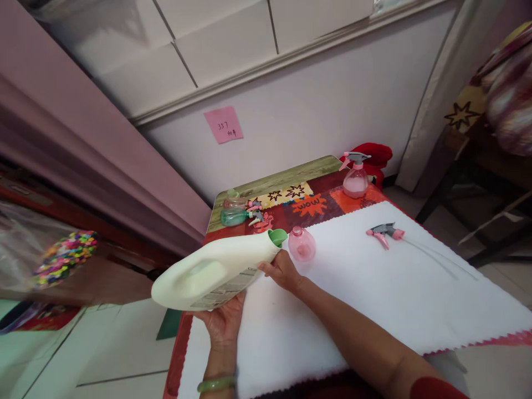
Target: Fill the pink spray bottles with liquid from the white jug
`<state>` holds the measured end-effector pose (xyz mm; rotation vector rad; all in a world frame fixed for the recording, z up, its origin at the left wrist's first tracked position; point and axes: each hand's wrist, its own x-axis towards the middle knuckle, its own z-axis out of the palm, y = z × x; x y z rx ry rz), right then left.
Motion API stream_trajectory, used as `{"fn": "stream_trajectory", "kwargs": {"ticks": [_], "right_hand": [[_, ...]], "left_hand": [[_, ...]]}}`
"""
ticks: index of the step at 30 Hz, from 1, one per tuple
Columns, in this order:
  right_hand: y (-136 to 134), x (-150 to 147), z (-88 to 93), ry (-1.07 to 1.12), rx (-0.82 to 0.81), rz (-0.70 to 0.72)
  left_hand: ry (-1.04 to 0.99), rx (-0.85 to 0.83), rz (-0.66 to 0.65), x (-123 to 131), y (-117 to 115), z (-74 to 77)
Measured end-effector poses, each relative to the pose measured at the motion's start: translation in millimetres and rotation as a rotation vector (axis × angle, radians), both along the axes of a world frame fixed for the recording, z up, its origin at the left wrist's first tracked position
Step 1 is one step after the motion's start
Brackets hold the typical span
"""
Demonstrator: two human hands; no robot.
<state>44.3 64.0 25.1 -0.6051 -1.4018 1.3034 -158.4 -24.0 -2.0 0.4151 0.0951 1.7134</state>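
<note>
A large cream detergent bottle (pixel 208 271) lies tilted almost level in both my hands, its green spout (pixel 277 237) pointing right. My left hand (pixel 224 321), with a green bangle at the wrist, supports it from beneath. Around the neck end, my right hand (pixel 284 271) is closed. Just right of the spout stands an open pink spray bottle body (pixel 302 246), apart from my fingers. Whether liquid is flowing cannot be made out. A grey and pink spray head (pixel 386 231) with its long tube lies on the white mat (pixel 332 299).
A filled pink spray bottle (pixel 356 180) stands at the table's back right corner. Lying at the back left are a green spray bottle (pixel 235 216) and another bottle (pixel 233 200). Behind the table is a wall with a pink note (pixel 223 125). A bag of colourful pieces (pixel 66 257) is at left.
</note>
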Motion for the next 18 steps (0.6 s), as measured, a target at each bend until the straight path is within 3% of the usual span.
{"fn": "stream_trajectory", "kwargs": {"ticks": [6,18], "right_hand": [[-7,-1,-1.1,0.03,-0.053,-0.052],[-1,1,2.7,0.191,-0.196,0.033]], "left_hand": [[0.044,-0.085,0.099,9,-2,7.9],[0.091,-0.011,0.109,12,0,32.7]]}}
